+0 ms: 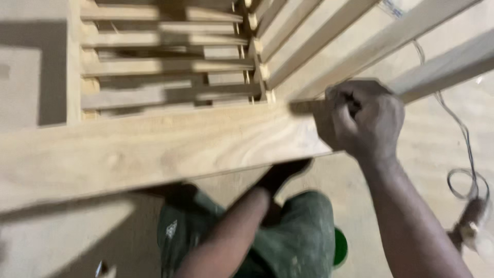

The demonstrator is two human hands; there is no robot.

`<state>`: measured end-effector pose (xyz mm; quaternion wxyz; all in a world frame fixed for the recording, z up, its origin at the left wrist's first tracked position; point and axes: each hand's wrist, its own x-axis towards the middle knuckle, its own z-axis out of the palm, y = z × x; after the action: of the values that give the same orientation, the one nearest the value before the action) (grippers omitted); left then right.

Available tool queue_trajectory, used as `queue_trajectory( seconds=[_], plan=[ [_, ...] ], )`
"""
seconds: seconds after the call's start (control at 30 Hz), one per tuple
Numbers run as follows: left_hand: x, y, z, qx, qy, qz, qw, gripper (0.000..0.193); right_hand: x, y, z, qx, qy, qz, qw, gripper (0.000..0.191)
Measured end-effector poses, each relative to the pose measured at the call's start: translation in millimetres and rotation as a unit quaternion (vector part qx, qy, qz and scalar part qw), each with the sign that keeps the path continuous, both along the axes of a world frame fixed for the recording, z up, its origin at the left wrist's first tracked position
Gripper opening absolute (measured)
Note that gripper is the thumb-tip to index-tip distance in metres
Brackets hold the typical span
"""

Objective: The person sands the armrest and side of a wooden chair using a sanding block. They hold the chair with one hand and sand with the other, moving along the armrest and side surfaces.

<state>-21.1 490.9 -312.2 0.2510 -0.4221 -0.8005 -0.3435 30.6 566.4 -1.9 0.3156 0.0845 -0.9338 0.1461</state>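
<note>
A wide pale wooden board [154, 149] runs across the view from the left edge to the middle, part of a slatted wooden frame [170, 67]. My right hand [365, 121] is closed around the end of a wooden slat [442, 72] where it meets the board's right end. My left hand [280, 172] reaches up under the board's lower edge; its fingers are mostly hidden beneath the wood. The picture is blurred by motion.
Several parallel slats [309, 36] run diagonally at the upper right. A thin cable [465, 139] loops over the plywood floor at the right, ending near a tool [471, 224]. My green trousers [303, 237] show below, with a green round object [339, 247] beside them.
</note>
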Motion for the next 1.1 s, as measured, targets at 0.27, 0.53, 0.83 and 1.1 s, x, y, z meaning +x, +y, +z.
queue_trajectory(
  seconds=[0.27,0.53,0.83,1.1],
  plan=[
    [-2.2,-0.8,3.3,0.004,-0.014,0.005,1.0,0.039,-0.4,3.1,-4.0,-0.021,-0.012,0.0,1.0,0.015],
    [57.1,42.8,20.9,0.184,-0.282,0.121,0.934,0.04,-0.4,2.5,-1.8,-0.019,-0.02,-0.022,0.999,0.016],
    [79.4,98.6,12.1,0.333,-0.395,0.151,0.843,0.042,0.2,12.0,-13.6,-0.048,-0.02,-0.015,0.999,0.014],
    [84.9,141.3,45.5,0.318,-0.242,0.14,0.906,0.043,0.6,7.0,-4.2,-0.063,-0.021,-0.005,0.998,0.013]
  ],
)
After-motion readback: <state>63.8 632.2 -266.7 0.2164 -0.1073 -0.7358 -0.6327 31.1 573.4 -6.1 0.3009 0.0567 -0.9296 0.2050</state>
